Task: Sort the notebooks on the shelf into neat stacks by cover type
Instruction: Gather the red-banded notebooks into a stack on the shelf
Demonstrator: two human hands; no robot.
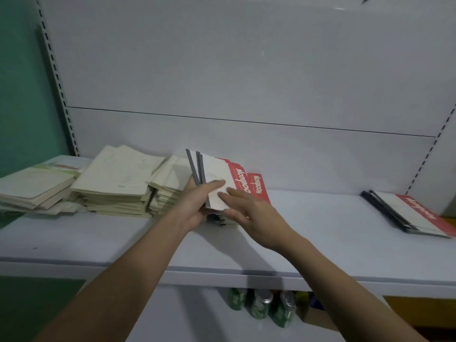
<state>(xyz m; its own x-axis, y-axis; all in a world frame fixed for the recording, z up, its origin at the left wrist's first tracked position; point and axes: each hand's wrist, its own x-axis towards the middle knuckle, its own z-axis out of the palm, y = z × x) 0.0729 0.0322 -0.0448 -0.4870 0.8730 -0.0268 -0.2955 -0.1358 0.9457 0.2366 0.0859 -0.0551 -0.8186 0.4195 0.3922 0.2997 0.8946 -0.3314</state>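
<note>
On the shelf [320, 218], notebook stacks [118, 183]

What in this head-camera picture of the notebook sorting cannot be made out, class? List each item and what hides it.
- Lower red-and-white notebooks, head view: how many there are, covered by the left hand and right hand.
- Right-hand stack: its far end, cut off by the right edge.
- Cream stacks: cover print, too faint.
- Cans below: labels, blurred and shadowed.

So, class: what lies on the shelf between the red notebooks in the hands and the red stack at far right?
Only bare shelf in the head view.
</note>
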